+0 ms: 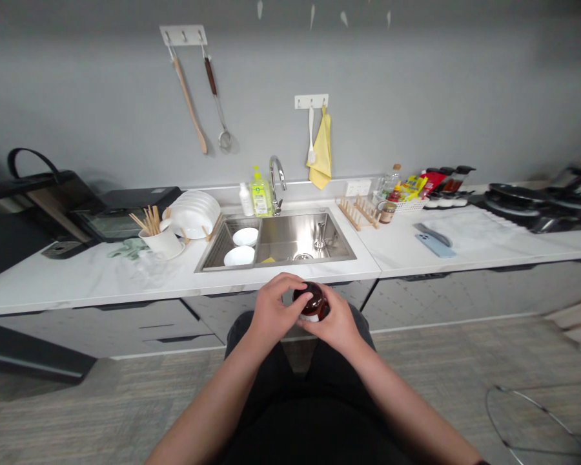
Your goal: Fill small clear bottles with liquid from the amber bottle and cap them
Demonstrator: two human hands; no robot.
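Observation:
Between my two hands, in front of the counter's edge, is a small dark red-brown jar [314, 302] with a dark lid and a bit of white label. My left hand [275, 305] grips it from the left, thumb and fingers at the lid. From the right, my right hand [336, 320] wraps round the jar's body. The contents cannot be made out. Just beyond my hands lies the steel sink [290, 236], with two white bowls [239, 256] in its left part.
Left of the sink stand a rack of white plates [193, 213] and a chopstick holder [162, 244]. Right of it are a wooden rack [361, 213], a small jar [386, 212], a phone [436, 245] and a basket of condiments [409, 205]. The faucet [275, 184] rises behind the sink.

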